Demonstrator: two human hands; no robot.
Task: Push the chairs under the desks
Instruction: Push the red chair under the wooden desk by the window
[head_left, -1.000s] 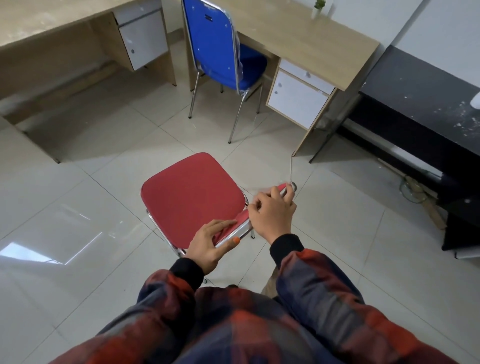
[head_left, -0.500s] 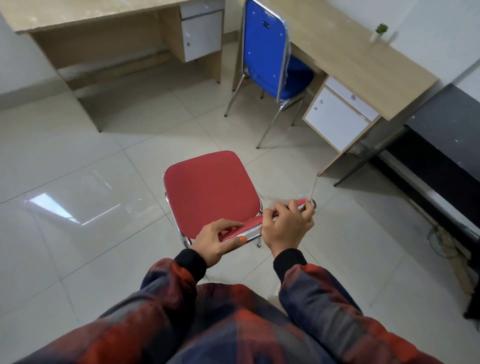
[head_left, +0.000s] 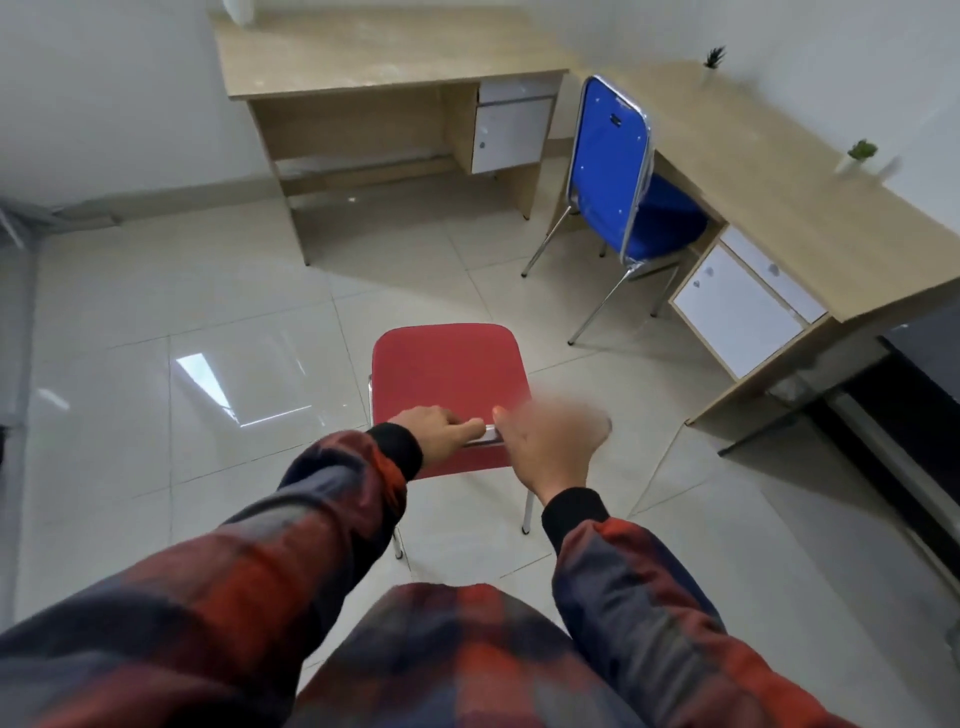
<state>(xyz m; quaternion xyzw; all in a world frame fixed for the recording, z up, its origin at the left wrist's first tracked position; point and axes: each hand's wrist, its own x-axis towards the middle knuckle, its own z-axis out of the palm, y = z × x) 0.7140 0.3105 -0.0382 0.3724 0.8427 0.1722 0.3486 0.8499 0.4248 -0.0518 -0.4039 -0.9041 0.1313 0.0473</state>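
Observation:
A red chair (head_left: 447, 374) with chrome legs stands on the tiled floor right in front of me, its seat facing the far wooden desk (head_left: 363, 57). My left hand (head_left: 441, 431) grips the top rail of its backrest. Blurred with motion, my right hand (head_left: 550, 441) hovers beside the rail with its fingers apart, holding nothing. A blue chair (head_left: 608, 166) stands at the right, with its seat partly under the right-hand wooden desk (head_left: 779, 182).
Both desks have white drawer units (head_left: 509, 132) (head_left: 737, 306). Two small potted plants (head_left: 862, 153) stand on the right desk. A dark table (head_left: 924, 364) sits at the far right. Open tiled floor lies between the red chair and the far desk.
The view has swung left, bringing the far desk ahead of the red chair. My right hand has come off the backrest and opened; the left hand still grips it.

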